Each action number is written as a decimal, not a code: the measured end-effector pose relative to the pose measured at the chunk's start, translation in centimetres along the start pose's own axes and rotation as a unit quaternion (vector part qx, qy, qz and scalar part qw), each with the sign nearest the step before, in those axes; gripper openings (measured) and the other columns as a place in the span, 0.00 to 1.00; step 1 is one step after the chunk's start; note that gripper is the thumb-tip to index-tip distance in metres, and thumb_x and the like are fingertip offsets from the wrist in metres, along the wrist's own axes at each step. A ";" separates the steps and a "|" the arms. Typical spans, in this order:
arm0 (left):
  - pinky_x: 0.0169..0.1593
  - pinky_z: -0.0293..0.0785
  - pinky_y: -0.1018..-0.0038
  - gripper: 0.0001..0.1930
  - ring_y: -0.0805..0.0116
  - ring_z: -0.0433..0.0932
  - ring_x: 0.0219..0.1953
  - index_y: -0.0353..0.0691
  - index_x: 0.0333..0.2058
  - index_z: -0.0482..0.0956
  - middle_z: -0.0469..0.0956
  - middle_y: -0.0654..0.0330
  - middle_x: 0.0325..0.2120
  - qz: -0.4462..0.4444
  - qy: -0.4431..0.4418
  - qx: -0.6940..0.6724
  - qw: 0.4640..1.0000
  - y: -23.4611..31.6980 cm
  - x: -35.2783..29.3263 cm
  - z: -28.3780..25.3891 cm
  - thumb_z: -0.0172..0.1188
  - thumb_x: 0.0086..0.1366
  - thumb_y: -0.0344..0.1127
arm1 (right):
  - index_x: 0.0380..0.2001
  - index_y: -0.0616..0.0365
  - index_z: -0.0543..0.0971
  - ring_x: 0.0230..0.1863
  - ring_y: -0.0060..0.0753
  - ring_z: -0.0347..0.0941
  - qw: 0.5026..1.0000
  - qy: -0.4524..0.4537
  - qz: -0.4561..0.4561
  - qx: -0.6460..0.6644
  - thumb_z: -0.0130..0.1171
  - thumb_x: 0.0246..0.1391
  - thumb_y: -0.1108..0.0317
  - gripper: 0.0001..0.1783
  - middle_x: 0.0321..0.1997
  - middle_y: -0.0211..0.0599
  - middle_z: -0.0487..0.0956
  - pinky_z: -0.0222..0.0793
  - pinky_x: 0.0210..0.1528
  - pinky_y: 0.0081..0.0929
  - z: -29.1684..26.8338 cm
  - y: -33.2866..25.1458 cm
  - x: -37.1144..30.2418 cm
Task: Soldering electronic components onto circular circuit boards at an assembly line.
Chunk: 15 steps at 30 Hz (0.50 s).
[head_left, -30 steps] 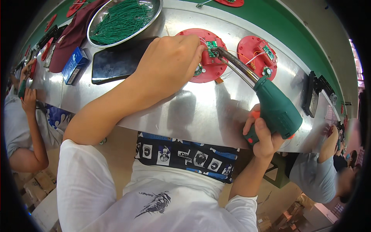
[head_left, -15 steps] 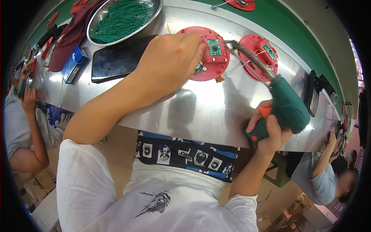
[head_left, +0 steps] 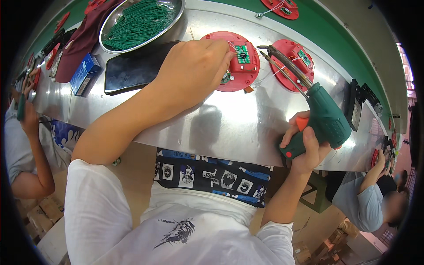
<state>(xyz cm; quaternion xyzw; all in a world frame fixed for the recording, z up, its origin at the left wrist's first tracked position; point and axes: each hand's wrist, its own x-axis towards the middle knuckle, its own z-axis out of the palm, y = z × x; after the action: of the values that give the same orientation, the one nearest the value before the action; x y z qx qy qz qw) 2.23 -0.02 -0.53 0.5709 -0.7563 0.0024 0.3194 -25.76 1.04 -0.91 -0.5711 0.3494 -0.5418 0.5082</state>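
My right hand (head_left: 309, 148) is wrapped round the handle of a green soldering gun (head_left: 327, 117) with an orange trigger. Its dark metal tip points left and sits just right of a round red plastic housing (head_left: 247, 80), seemingly apart from the small green circuit board (head_left: 242, 54) mounted there. My left hand (head_left: 198, 66) rests over the left side of that housing, fingers closed in a pinch near thin white wires. What the fingertips hold is hidden. A second red housing (head_left: 282, 81) with its own circuit board lies to the right, partly behind the gun's barrel.
A metal bowl (head_left: 102, 42) of green wires stands at the far left, beside a black phone (head_left: 128, 73), a blue box (head_left: 84, 75) and a maroon cap (head_left: 81, 53). Another red housing (head_left: 287, 11) lies on the green strip (head_left: 322, 22). Co-workers sit on both sides.
The soldering gun has shifted slightly left and its tip is less blurred. Both red housings by my hands have moved a little left. The housing on the green strip has moved right and nearer.
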 end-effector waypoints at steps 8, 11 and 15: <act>0.30 0.75 0.59 0.11 0.51 0.79 0.22 0.35 0.26 0.76 0.78 0.49 0.21 0.030 0.022 0.000 0.999 -0.2 0.1 0.3 0.57 0.65 0.34 | 0.55 0.72 0.68 0.17 0.36 0.73 1.000 -0.001 -0.010 -0.006 0.56 0.56 0.69 0.25 0.41 0.57 0.77 0.68 0.14 0.25 0.1 0.1 -0.1; 0.33 0.75 0.63 0.06 0.52 0.80 0.27 0.34 0.34 0.79 0.81 0.51 0.25 0.009 -0.008 0.005 1.000 0.1 0.0 -0.1 0.60 0.64 0.31 | 0.55 0.72 0.68 0.17 0.36 0.73 1.000 0.000 -0.012 -0.007 0.57 0.56 0.69 0.25 0.41 0.57 0.77 0.69 0.15 0.25 0.2 0.1 -0.1; 0.30 0.75 0.60 0.11 0.51 0.79 0.23 0.35 0.26 0.76 0.78 0.50 0.20 0.026 0.022 -0.005 0.999 -0.1 0.1 0.2 0.57 0.65 0.34 | 0.55 0.73 0.68 0.18 0.36 0.73 1.000 -0.001 -0.010 -0.015 0.57 0.55 0.69 0.26 0.42 0.58 0.77 0.68 0.15 0.25 -0.2 0.3 -0.2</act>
<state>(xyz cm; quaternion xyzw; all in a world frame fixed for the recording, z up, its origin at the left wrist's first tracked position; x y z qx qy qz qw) 2.26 -0.23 -0.66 0.5496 -0.7635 0.0194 0.3385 -25.92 1.09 -1.28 -0.5827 0.3513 -0.5413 0.4940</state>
